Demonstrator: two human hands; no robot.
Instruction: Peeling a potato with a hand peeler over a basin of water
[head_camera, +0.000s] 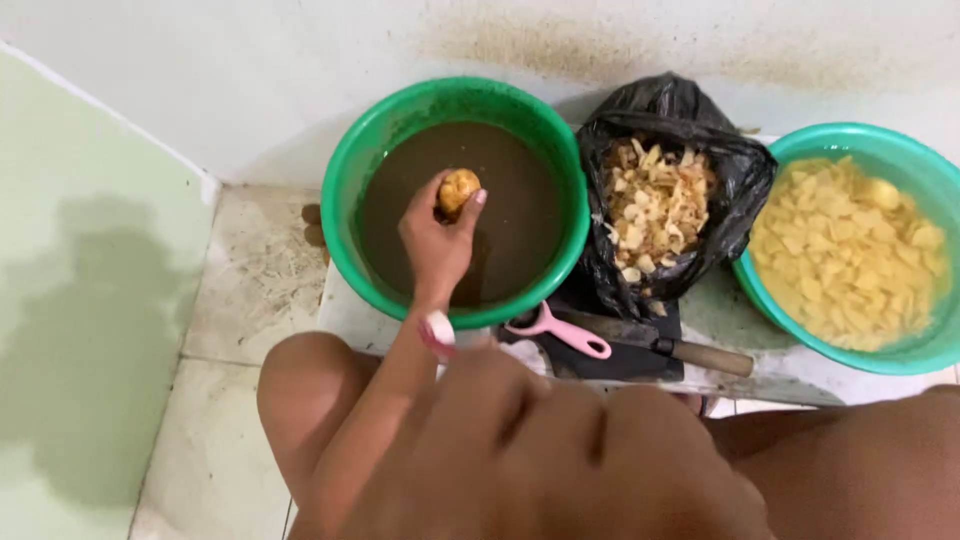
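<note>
My left hand (435, 245) reaches over a green basin (345, 190) of muddy brown water and grips a round yellowish potato (459, 189) at its fingertips, just above the water. My right hand (545, 455) is a blurred fist very close to the camera, low in the middle of the view, with its fingers curled shut. A small pink and white thing (438, 334) shows at the fist's upper edge beside my left wrist. I cannot tell whether the fist holds it.
A pink peeler (560, 331) and a wooden-handled knife (665, 347) lie on a dark board in front of a black bag (745, 180) of peelings. At the right stands a teal basin (935, 355) of cut yellow pieces in water. My bare knees are below, with floor tiles at the left.
</note>
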